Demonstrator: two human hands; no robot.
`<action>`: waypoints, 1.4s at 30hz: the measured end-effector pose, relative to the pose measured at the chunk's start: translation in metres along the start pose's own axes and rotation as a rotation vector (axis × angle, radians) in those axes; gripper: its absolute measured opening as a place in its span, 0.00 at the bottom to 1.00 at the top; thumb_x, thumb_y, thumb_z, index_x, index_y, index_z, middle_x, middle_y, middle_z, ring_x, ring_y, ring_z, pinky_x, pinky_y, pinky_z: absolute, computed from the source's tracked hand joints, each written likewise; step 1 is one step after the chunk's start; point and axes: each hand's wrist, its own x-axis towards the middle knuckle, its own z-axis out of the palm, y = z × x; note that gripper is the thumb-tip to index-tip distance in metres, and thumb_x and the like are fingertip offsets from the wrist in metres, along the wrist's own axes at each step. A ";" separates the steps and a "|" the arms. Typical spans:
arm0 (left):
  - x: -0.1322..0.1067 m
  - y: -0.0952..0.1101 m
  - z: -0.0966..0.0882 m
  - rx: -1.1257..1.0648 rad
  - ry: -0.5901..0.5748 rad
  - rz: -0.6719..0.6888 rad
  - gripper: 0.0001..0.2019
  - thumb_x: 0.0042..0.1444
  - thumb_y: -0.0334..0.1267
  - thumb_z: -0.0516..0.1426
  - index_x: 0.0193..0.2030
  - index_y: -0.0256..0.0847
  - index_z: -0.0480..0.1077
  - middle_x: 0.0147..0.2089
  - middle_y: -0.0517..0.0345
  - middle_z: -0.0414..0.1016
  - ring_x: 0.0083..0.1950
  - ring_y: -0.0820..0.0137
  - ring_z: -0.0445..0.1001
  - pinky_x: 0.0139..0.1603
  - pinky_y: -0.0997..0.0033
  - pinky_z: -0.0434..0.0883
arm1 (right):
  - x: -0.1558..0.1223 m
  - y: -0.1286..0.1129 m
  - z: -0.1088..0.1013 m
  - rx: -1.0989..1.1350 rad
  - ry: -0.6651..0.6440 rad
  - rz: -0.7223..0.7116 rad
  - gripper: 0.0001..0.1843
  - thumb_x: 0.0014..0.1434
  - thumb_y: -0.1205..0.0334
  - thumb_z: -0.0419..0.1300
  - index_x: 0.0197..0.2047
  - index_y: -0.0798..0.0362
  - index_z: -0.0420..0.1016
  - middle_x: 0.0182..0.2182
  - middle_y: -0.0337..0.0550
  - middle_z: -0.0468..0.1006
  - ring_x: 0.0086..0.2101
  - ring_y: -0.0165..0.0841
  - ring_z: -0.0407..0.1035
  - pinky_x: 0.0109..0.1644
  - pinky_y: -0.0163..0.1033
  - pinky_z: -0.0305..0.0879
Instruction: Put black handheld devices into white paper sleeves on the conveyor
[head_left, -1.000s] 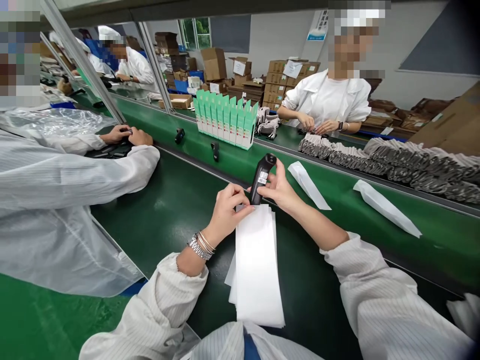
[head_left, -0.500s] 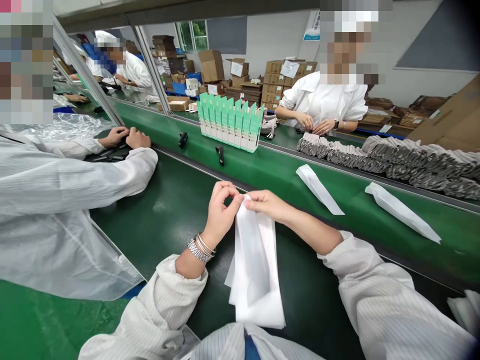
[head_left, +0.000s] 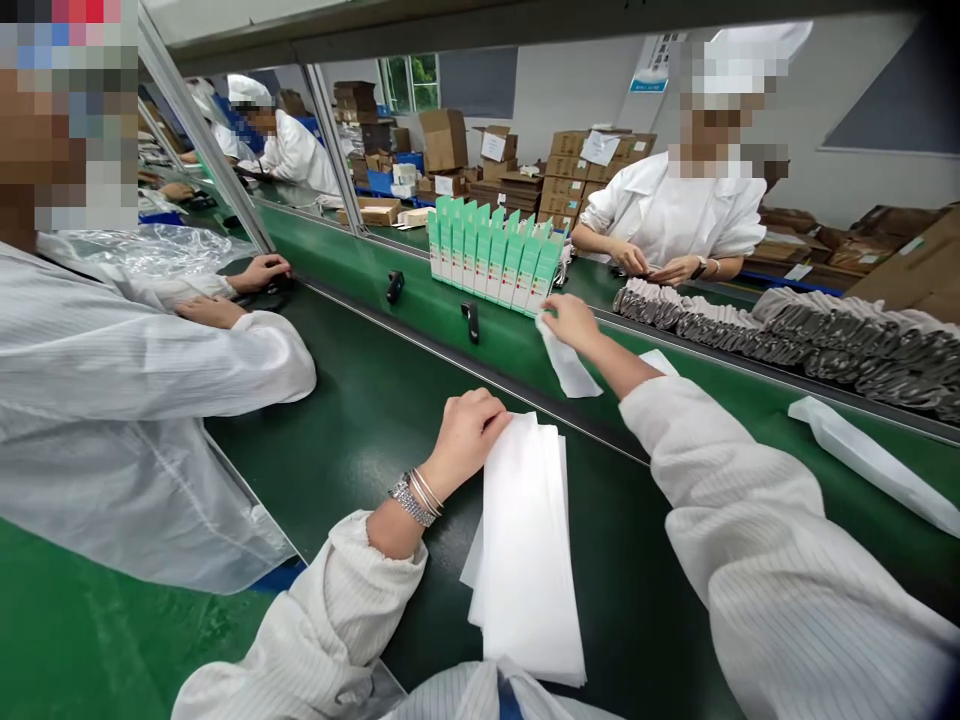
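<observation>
My left hand [head_left: 471, 432] is closed at the top left corner of a stack of flat white sleeves [head_left: 531, 550], its fingertips pinching the edge. The stack lies on the dark green table in front of me. Farther out, over the green belt, my right hand [head_left: 574, 325] pinches the upper end of a single white sleeve [head_left: 568, 365], which trails down toward the near edge of the belt. Behind my right forearm another white sleeve [head_left: 660, 362] is partly hidden. One more long white sleeve [head_left: 874, 460] lies farther right on the belt.
Beyond my right hand stands a row of green and white boxes [head_left: 491, 258]. Two small black devices [head_left: 470, 322] lie on the belt. Bundled grey and white items [head_left: 840, 335] are heaped at the right. A co-worker's sleeve [head_left: 247, 365] reaches over the table at left.
My right hand has left the stack and moved forward over the belt with one sleeve in its fingers. My left hand stays at the stack's top. The view has shifted slightly.
</observation>
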 end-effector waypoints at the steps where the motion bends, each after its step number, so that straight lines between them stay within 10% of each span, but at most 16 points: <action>1: 0.000 0.001 0.001 0.032 0.000 0.004 0.14 0.65 0.38 0.53 0.28 0.38 0.68 0.32 0.59 0.69 0.39 0.70 0.69 0.43 0.67 0.59 | 0.001 -0.013 0.013 0.010 -0.046 -0.062 0.17 0.59 0.65 0.57 0.52 0.52 0.74 0.48 0.50 0.73 0.50 0.43 0.67 0.57 0.49 0.62; 6: -0.002 0.002 0.003 0.033 -0.046 0.027 0.14 0.67 0.39 0.50 0.32 0.39 0.69 0.34 0.60 0.73 0.39 0.70 0.70 0.46 0.65 0.58 | 0.005 -0.071 0.072 0.202 -0.291 -0.105 0.27 0.56 0.57 0.63 0.60 0.46 0.68 0.53 0.51 0.70 0.54 0.46 0.64 0.61 0.52 0.58; 11: -0.003 0.003 0.002 -0.022 -0.069 0.067 0.08 0.66 0.33 0.49 0.38 0.42 0.69 0.36 0.63 0.75 0.38 0.72 0.71 0.50 0.65 0.59 | 0.008 -0.075 0.090 0.314 -0.196 0.117 0.16 0.58 0.63 0.56 0.50 0.53 0.68 0.49 0.54 0.70 0.52 0.45 0.64 0.59 0.55 0.58; 16: -0.002 0.005 -0.002 0.015 -0.001 0.141 0.06 0.66 0.35 0.51 0.38 0.42 0.69 0.40 0.59 0.71 0.44 0.69 0.69 0.52 0.65 0.60 | -0.021 -0.059 0.060 0.580 -0.128 0.244 0.22 0.61 0.63 0.47 0.59 0.53 0.53 0.39 0.44 0.73 0.36 0.32 0.72 0.41 0.40 0.71; 23: -0.002 0.007 -0.005 -0.021 0.067 0.119 0.05 0.60 0.38 0.59 0.34 0.41 0.71 0.40 0.58 0.68 0.45 0.68 0.68 0.54 0.64 0.61 | -0.128 -0.060 -0.029 1.349 -0.240 0.061 0.54 0.47 0.55 0.70 0.67 0.33 0.39 0.45 0.39 0.73 0.38 0.35 0.76 0.38 0.43 0.75; 29: -0.004 0.013 -0.006 -0.146 0.061 0.169 0.04 0.57 0.36 0.62 0.33 0.41 0.72 0.43 0.56 0.66 0.49 0.66 0.68 0.55 0.64 0.64 | -0.162 -0.072 -0.028 1.340 -0.228 0.008 0.66 0.44 0.55 0.74 0.69 0.30 0.27 0.46 0.40 0.70 0.37 0.34 0.74 0.43 0.47 0.74; 36: -0.008 0.017 -0.008 -0.337 0.291 0.178 0.03 0.58 0.34 0.60 0.33 0.39 0.71 0.48 0.53 0.60 0.53 0.66 0.65 0.58 0.64 0.67 | -0.179 -0.083 -0.007 1.207 -0.415 -0.092 0.25 0.64 0.39 0.54 0.52 0.50 0.70 0.47 0.46 0.71 0.45 0.35 0.68 0.49 0.40 0.67; 42: -0.005 0.014 -0.007 -0.399 0.466 0.026 0.04 0.57 0.32 0.60 0.32 0.39 0.70 0.43 0.55 0.63 0.50 0.68 0.67 0.53 0.68 0.68 | -0.187 -0.093 -0.014 1.160 -0.612 -0.063 0.22 0.55 0.43 0.65 0.33 0.56 0.70 0.28 0.37 0.67 0.29 0.27 0.61 0.35 0.34 0.59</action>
